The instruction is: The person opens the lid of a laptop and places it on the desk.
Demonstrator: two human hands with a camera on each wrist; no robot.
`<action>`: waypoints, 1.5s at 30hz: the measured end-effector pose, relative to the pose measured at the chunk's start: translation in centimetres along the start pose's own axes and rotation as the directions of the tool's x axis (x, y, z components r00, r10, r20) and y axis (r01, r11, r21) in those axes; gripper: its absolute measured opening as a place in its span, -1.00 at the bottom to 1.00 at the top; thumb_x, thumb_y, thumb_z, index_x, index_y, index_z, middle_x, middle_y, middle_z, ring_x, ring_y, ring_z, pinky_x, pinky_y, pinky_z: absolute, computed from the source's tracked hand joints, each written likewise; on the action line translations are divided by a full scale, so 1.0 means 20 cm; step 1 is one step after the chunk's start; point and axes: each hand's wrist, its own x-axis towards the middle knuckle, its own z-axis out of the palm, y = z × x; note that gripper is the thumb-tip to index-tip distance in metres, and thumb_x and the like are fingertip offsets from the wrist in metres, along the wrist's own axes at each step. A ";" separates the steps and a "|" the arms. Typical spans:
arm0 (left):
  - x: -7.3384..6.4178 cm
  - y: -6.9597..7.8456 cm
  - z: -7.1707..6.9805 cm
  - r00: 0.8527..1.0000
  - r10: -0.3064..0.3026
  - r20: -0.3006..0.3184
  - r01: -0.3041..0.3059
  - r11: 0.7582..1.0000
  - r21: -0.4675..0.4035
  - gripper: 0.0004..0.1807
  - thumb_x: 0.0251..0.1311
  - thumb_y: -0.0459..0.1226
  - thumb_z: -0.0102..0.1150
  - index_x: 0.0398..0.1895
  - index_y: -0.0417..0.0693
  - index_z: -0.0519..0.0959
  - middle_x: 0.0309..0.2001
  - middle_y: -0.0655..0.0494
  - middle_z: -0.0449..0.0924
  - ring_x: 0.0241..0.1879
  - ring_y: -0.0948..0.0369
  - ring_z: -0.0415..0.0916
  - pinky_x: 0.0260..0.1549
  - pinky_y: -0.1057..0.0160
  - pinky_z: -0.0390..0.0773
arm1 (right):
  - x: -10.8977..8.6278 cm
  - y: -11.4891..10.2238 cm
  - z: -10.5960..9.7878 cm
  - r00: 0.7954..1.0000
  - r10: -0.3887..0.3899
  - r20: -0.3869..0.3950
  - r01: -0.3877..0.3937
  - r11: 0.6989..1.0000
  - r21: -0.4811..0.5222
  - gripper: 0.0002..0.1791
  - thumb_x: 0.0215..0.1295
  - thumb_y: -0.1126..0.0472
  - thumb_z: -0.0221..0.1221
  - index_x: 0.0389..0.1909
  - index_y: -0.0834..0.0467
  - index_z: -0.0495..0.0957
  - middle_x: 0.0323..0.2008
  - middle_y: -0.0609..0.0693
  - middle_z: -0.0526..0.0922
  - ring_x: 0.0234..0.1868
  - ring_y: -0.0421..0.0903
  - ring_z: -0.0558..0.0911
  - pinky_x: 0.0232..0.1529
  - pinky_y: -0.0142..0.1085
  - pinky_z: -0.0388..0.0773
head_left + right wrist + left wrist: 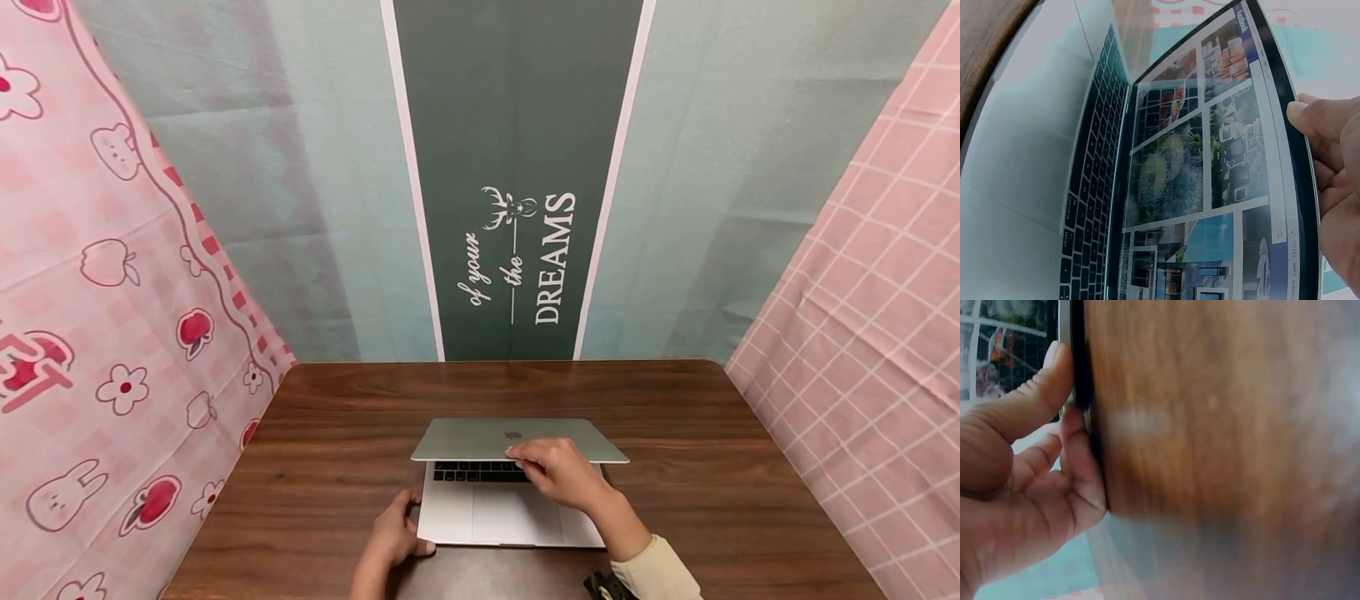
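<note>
A silver laptop (517, 517) lies on the table, its lid (465, 439) tilted partway up over the keyboard. At the lid's top edge, my right hand (562, 473) pinches it, thumb on the black bezel and fingers behind, as the right wrist view shows. The lit screen (1166, 169) displays a page of photos. My left hand (395, 531) holds the base at its front left corner. In the left wrist view, the thumb (1041, 387) and fingers meet at the laptop's edge. Part of the keyboard (1091, 175) is hidden under the lid in the head view.
The brown wooden table (337, 433) extends around the laptop on all sides. A grey-green printed curtain (517, 108) hangs behind it. Pink patterned cloths (862, 292) stand at both sides. A black strap (606, 586) shows at the right wrist.
</note>
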 end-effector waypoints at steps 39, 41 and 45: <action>-0.05 0.05 0.02 0.978 -0.142 -0.150 0.176 0.952 0.250 -0.17 -0.50 -0.19 0.56 0.09 0.00 0.53 0.10 -0.38 0.08 0.12 -0.34 -0.05 -0.26 -0.27 0.09 | 0.18 0.11 -0.12 0.971 0.205 0.124 -0.218 0.970 0.104 -0.77 0.10 0.53 0.16 -0.25 0.26 0.66 -0.36 0.03 0.69 -0.68 -0.40 0.25 -0.62 -0.48 0.32; -0.05 0.05 0.03 0.977 -0.148 -0.151 0.182 0.951 0.248 -0.18 -0.51 -0.21 0.56 0.08 -0.01 0.54 0.10 -0.39 0.08 0.12 -0.35 -0.06 -0.26 -0.29 0.09 | 0.20 0.12 -0.14 0.963 0.230 0.140 -0.246 0.963 0.107 -0.77 0.12 0.52 0.15 -0.24 0.25 0.66 -0.37 0.02 0.69 -0.69 -0.40 0.25 -0.63 -0.46 0.33; -0.05 0.06 0.03 0.975 -0.160 -0.155 0.194 0.951 0.239 -0.19 -0.52 -0.25 0.56 0.07 -0.04 0.55 0.08 -0.40 0.10 0.12 -0.36 -0.07 -0.23 -0.32 0.08 | 0.23 0.14 -0.16 0.949 0.268 0.163 -0.287 0.953 0.101 -0.77 0.15 0.51 0.13 -0.23 0.25 0.66 -0.41 -0.02 0.68 -0.72 -0.41 0.20 -0.67 -0.43 0.29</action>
